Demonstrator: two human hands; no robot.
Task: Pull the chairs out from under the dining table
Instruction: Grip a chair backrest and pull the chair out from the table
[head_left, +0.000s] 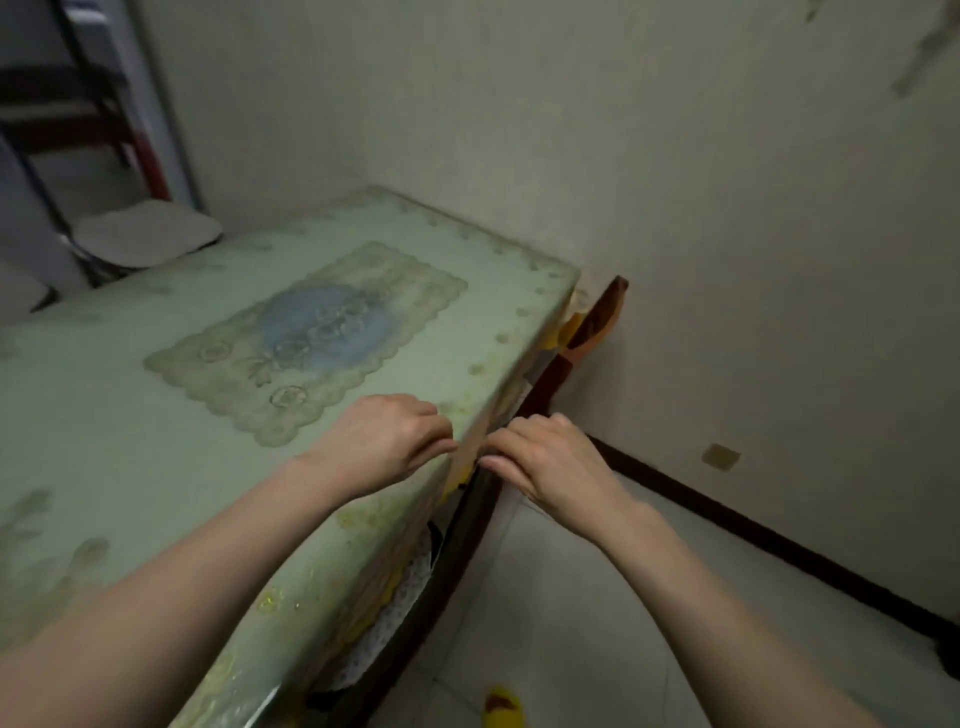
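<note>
A rectangular dining table (130, 426) covered in a pale green plastic cloth fills the left and middle of the view, its far edge against a cream wall (727, 208). A printed panel (311, 338) with a scalloped cream border and a blue flowered oval sits at the centre of the tabletop. The floor (649, 597) to the right of the table is laid with light tiles, and a dark brown skirting board (779, 535) runs along the foot of the wall.

A dark wooden chair (467, 530) is tucked under the table's right edge, with only its curved top rail and a bit of dotted white seat cover showing below the hanging cloth. A second dark wooden chair back (597, 317) shows just past the table's far right corner, close to the wall. Beyond the far left corner stands a dark metal-framed chair with a pale grey seat cushion (150, 234).

Two bare forearms reach in from the bottom of the view. The left hand (384, 441) rests on the tabletop at the right edge, its fingers curled over the edge; whether it grips anything below cannot be told. The right hand (545, 462) is just beside it, off the edge, with fingers bent and closed loosely on the top rail of the tucked chair.

A small yellow object (503, 706) lies on the floor at the bottom of the view, too blurred to identify.
</note>
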